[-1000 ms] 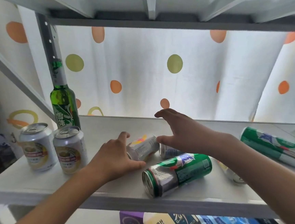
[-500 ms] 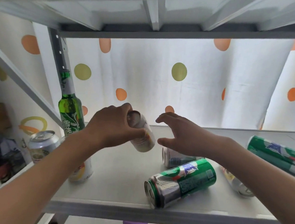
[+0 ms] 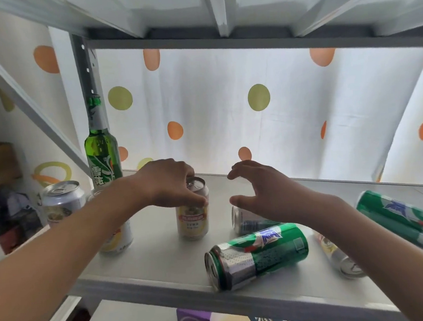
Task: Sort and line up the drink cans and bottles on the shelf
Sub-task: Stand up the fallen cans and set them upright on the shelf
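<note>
Left hand (image 3: 167,182) grips top of upright yellow-and-silver drink can (image 3: 192,214), frame centre, standing on white shelf (image 3: 163,262). Right hand (image 3: 267,194) hovers just right, fingers spread, holding nothing, above a lying silver can (image 3: 249,223).

A tall green glass bottle (image 3: 102,154) with a silver foil neck and white lettering stands at the back left corner of the pale grey-white metal shelf (image 3: 162,254). The upright short can (image 3: 192,213) is cream and yellow with a red band and a silver top. The lying tall can (image 3: 257,255) at the front edge is green and silver with a blue-and-white logo. Behind hangs a white curtain (image 3: 226,107) dotted orange and olive green.
</note>
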`<move>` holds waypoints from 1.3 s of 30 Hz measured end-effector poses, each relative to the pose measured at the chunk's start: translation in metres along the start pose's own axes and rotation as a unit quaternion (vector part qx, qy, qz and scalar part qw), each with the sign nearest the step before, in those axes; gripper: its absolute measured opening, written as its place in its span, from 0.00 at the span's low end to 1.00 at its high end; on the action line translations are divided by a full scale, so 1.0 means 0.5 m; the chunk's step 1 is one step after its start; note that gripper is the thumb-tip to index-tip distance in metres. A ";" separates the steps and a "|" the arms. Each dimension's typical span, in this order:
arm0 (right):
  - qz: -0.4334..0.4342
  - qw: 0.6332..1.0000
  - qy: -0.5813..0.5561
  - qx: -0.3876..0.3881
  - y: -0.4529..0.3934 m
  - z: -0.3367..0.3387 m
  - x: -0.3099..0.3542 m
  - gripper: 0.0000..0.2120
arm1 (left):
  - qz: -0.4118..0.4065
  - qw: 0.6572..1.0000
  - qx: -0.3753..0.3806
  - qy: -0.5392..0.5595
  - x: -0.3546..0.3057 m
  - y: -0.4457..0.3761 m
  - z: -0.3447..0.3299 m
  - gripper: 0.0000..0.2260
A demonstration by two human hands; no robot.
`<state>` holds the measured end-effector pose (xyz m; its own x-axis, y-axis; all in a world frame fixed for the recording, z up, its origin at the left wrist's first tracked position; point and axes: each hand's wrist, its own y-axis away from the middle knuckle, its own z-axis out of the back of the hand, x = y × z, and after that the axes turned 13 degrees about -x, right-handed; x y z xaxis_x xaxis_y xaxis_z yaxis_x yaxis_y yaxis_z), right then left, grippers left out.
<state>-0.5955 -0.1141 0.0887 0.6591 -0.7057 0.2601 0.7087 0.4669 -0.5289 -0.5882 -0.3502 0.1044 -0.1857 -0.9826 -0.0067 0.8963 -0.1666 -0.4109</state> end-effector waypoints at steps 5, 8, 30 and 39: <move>-0.014 1.000 -0.010 0.008 0.008 0.000 -0.018 0.22 | 0.011 1.000 0.002 -0.001 -0.006 -0.003 -0.011 0.25; -0.016 1.000 -0.002 0.013 0.009 0.003 -0.037 0.22 | 0.019 1.000 -0.003 -0.016 -0.013 0.003 -0.026 0.25; -0.075 0.997 0.020 0.023 0.031 0.099 -0.079 0.16 | -0.089 0.965 -0.127 0.213 -0.134 0.048 0.010 0.12; -0.062 0.990 0.077 0.099 0.043 0.117 -0.088 0.12 | -0.053 0.936 -0.046 0.346 -0.167 0.056 0.012 0.07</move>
<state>-0.5944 -0.0418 0.1132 0.5280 -0.8302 0.1787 0.8277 0.4561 -0.3270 -0.5451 -0.2734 0.0991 -0.5171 -0.6667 -0.5368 0.8251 -0.2213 -0.5199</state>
